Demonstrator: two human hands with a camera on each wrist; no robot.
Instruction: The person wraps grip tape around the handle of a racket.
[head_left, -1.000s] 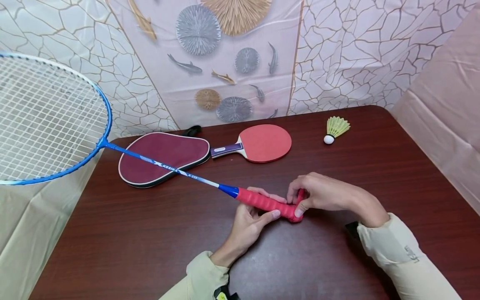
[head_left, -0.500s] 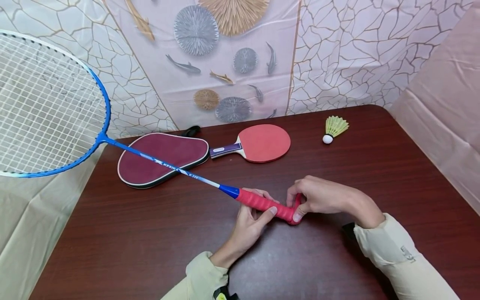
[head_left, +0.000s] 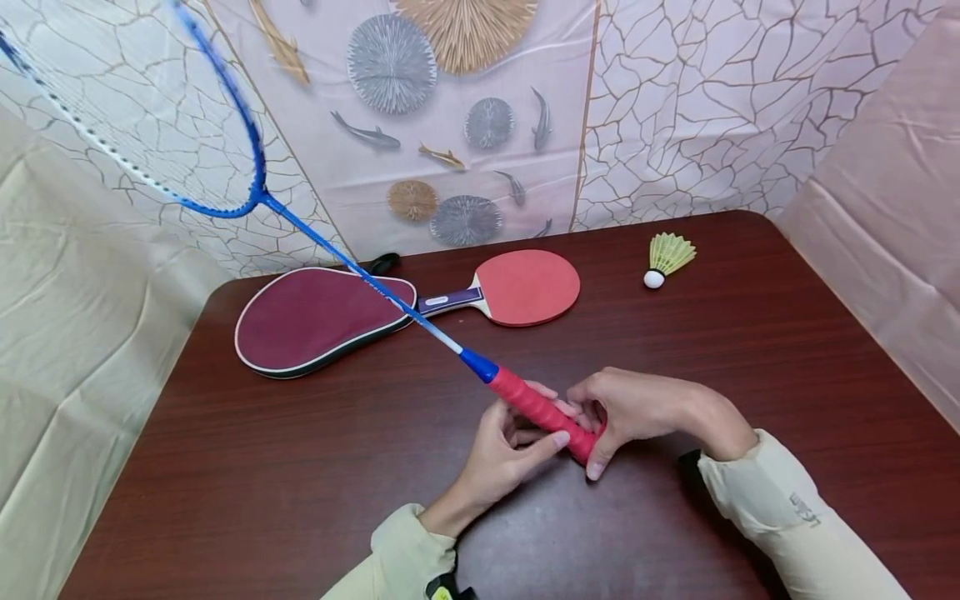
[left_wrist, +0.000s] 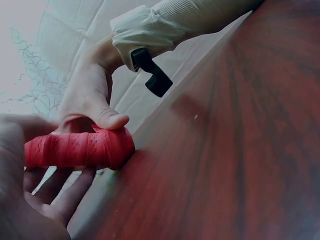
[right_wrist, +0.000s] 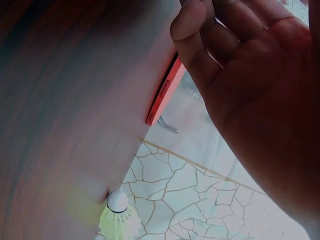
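Observation:
A blue and white badminton racket [head_left: 330, 246] slants up to the left in the head view, its strung head partly out of frame. Red ribbed wrap [left_wrist: 75, 150] covers its handle. My left hand [head_left: 495, 458] holds the handle from below, thumb on the near side and fingers behind. At the butt end, my right hand [head_left: 648, 408] grips with its thumb on the near side and its fingers on the far side. A small red flap shows near that thumb in the left wrist view. Part of the butt is hidden by the right hand.
On the dark brown table [head_left: 315, 483], a maroon paddle case [head_left: 315, 321] lies at the back left. A red table tennis paddle [head_left: 528, 287] touches or nearly touches it. A yellow shuttlecock [head_left: 667, 258] lies at the back right. Patterned cloth [head_left: 675, 108] hangs behind.
The racket head has swung up and turned more edge-on, while the butt has dipped toward me. My right hand's raised red strip is no longer visible between its fingers in the head view.

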